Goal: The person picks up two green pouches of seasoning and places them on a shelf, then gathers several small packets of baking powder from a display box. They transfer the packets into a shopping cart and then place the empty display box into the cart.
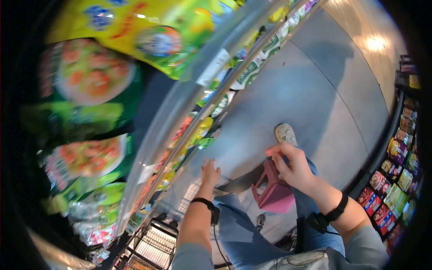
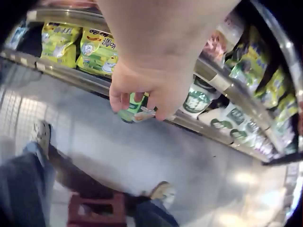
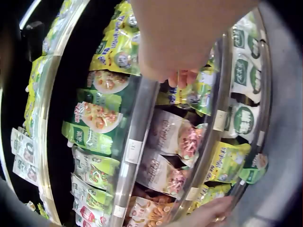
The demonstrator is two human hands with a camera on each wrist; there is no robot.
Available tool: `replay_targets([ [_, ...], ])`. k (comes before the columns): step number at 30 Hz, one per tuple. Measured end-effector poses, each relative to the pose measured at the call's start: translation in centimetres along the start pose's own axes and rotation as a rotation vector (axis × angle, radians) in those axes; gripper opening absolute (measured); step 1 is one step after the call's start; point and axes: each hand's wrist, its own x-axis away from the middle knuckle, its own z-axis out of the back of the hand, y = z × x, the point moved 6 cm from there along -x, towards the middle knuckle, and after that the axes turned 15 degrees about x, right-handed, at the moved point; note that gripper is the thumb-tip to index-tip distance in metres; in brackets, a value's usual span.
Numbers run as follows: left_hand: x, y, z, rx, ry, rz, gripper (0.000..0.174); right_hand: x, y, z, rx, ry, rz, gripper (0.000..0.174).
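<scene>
My left hand (image 1: 209, 174) reaches beside the lower shelf in the head view, fingers stretched and thumb apart. In the left wrist view its fingers overlap a green tag-like piece (image 2: 134, 112) at the shelf edge. The right wrist view shows that green piece (image 3: 255, 169) sticking out past the shelf, away from the left hand (image 3: 210, 213). My right hand (image 1: 292, 168) hovers above my knee with fingers loosely bent and thumb close to them. Nothing shows between them. Beneath it is a pink plastic object (image 1: 280, 198) with openings, between my legs.
Shelves on the left hold yellow seasoning bags (image 2: 97, 53), green food packets (image 3: 97, 118) and white bags with green labels (image 2: 198, 100). A metal shelf rail (image 1: 166, 108) runs close by. A wire rack (image 1: 155, 243) stands lower left; packaged goods (image 1: 384, 204) line the right.
</scene>
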Motion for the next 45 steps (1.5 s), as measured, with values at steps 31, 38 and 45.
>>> replay_targets([
  [31, 16.6, 25.7, 14.7, 0.139, 0.025, -0.629, 0.026, 3.8, 2.1, -6.1, 0.695, -0.524, 0.445, 0.034],
  [38, 20.9, 24.9, 25.8, 0.271, 0.5, -0.493, 0.043, 4.4, -7.1, -2.4, 0.008, -0.491, 0.142, 0.019],
  [45, 23.0, 20.8, 23.1, 1.324, 0.069, -0.188, 0.072, 4.3, -13.3, 0.5, -0.648, -0.586, -0.021, 0.024],
])
